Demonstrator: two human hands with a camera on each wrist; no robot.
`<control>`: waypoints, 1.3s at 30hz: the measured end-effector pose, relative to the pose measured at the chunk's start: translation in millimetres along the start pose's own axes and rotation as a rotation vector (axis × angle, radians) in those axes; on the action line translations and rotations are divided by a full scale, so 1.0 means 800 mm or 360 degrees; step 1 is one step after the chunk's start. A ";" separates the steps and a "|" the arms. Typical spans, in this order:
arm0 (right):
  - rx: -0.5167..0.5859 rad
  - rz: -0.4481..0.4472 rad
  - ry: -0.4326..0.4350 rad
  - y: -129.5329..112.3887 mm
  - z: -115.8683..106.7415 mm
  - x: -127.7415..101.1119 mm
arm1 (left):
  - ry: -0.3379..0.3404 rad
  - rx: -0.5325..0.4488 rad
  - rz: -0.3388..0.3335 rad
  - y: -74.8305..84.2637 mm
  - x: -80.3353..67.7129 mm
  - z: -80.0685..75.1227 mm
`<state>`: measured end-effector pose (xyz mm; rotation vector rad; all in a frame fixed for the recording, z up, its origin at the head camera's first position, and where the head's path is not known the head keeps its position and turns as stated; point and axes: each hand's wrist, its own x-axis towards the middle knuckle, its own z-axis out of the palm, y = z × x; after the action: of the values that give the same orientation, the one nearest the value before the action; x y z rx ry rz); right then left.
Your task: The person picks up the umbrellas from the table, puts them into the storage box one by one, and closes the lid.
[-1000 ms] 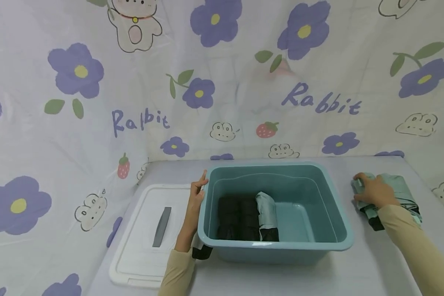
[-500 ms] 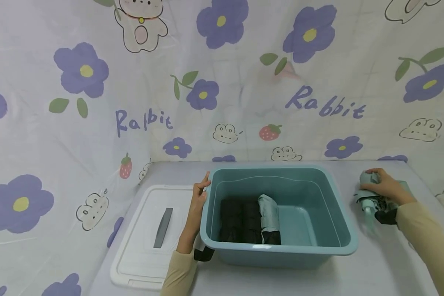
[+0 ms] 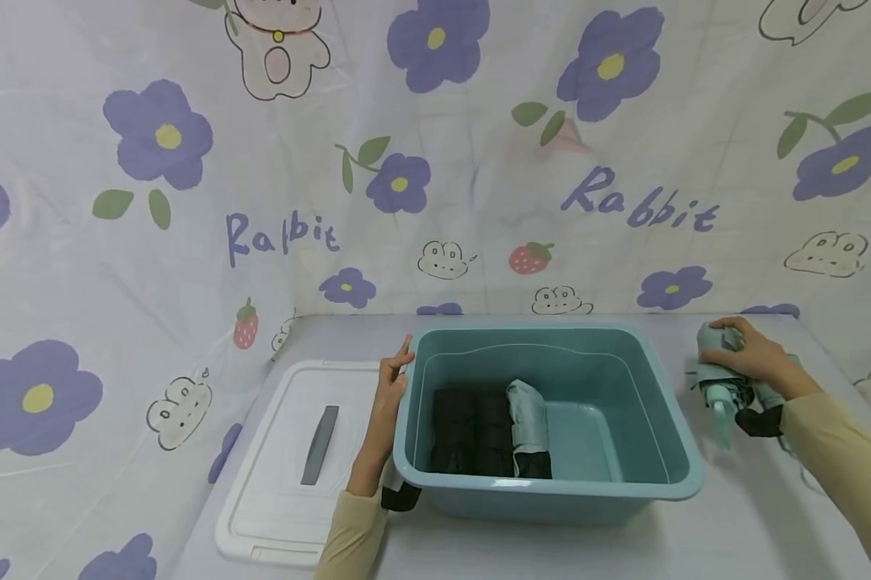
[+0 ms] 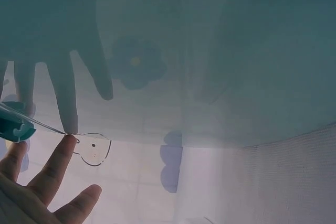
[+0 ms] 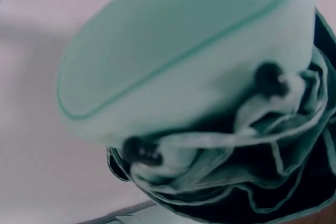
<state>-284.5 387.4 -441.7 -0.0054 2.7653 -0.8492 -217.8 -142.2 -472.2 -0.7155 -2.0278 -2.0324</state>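
In the head view, my right hand grips a folded mint-green umbrella at the right of the table, its pale handle pointing toward me. Close up in the right wrist view are the umbrella's smooth handle, dark rib tips and gathered fabric. My left hand rests against the left side of a blue-green bin, its fingers fairly straight. Inside the bin, two black rolled bundles lie side by side at the left, next to a light-green rolled bundle with a black end.
A white lid with a grey handle lies left of the bin. Partly behind my right wrist is another mint-green item. A flower-printed cloth hangs behind the table.
My right hand has taken hold of the mint-green umbrella, lifted it slightly and turned it so its handle shows. My left hand has stayed at the bin's side.
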 end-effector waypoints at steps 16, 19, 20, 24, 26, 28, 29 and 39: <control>0.0099 -0.0065 0.0031 -0.046 -0.010 -0.007 | -0.0004 0.0014 0.0022 -0.003 0.000 -0.001; 0.0112 -0.0082 0.0040 -0.056 -0.010 -0.011 | -0.0002 0.0026 0.0035 -0.002 0.000 -0.001; 0.0114 -0.0091 0.0042 -0.059 -0.010 -0.012 | 0.0002 0.0028 0.0040 -0.002 0.000 -0.001; 0.0122 -0.0126 0.0023 -0.071 -0.013 -0.020 | 0.0009 0.0048 0.0054 -0.001 0.000 -0.001; 0.0122 -0.0142 0.0016 -0.077 -0.015 -0.023 | 0.0013 0.0050 0.0056 -0.001 -0.001 -0.001; 0.0120 -0.0150 0.0007 -0.083 -0.017 -0.027 | 0.0015 0.0055 0.0059 -0.001 -0.001 -0.001; 0.0120 -0.0151 0.0007 -0.086 -0.018 -0.029 | 0.0017 0.0060 0.0060 -0.001 -0.001 -0.001; 0.0141 -0.0236 0.0029 -0.119 -0.026 -0.048 | 0.0033 0.0090 0.0099 -0.002 0.000 -0.002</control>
<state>-258.8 322.6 -363.5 -0.1896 2.7688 -1.0134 -218.4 -143.4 -473.5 -0.7347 -2.0170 -1.9324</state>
